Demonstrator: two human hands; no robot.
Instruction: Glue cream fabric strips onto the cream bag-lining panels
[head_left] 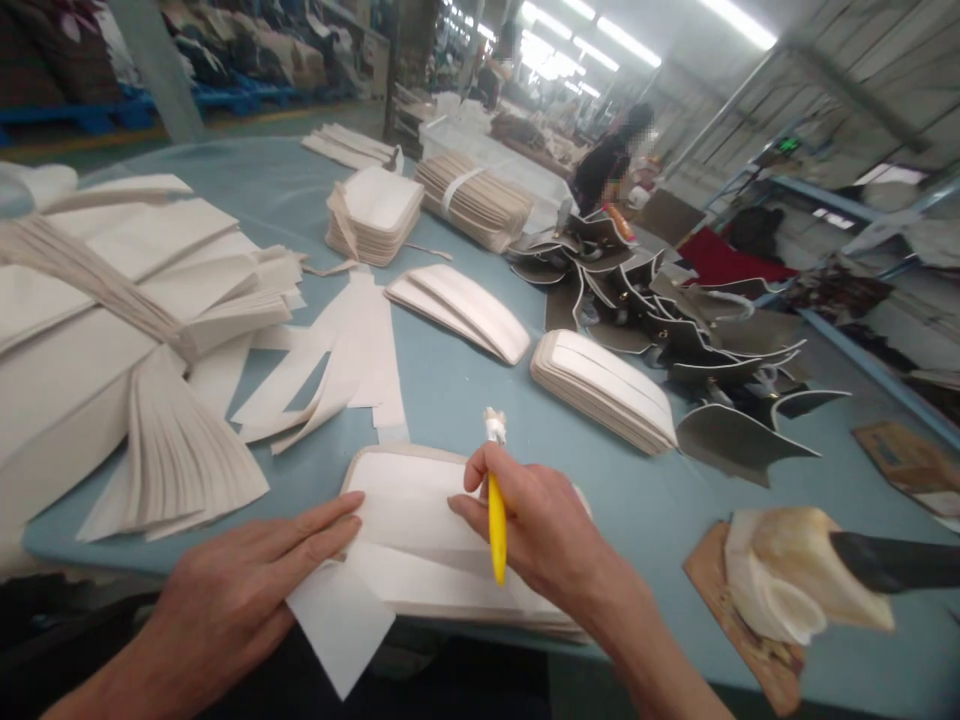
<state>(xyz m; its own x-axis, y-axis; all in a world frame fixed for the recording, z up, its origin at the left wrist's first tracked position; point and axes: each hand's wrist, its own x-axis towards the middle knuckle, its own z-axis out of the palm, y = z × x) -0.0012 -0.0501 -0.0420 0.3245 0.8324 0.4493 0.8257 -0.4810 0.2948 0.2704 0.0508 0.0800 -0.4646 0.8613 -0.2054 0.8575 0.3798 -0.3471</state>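
Observation:
My right hand [536, 520] is closed round a yellow-handled brush [497, 530], whose whitish tip points away from me over a pile of pale, round-cornered panels [420, 500]. My left hand [255, 580] lies with its fingers stretched out on the left edge of that pile. A small white piece [343, 620] hangs over the near edge beside my left fingers. Just beyond the pile, several pale strips [360, 350] lie on the blue-green table [465, 400].
Bundled pale pieces [150, 310] cover the left side. Further stacks [600, 390] stand ahead, with dark curved pieces [727, 430] to the right. A glue-crusted container [787, 570] sits on cardboard at the near right. A person [604, 165] is in the background.

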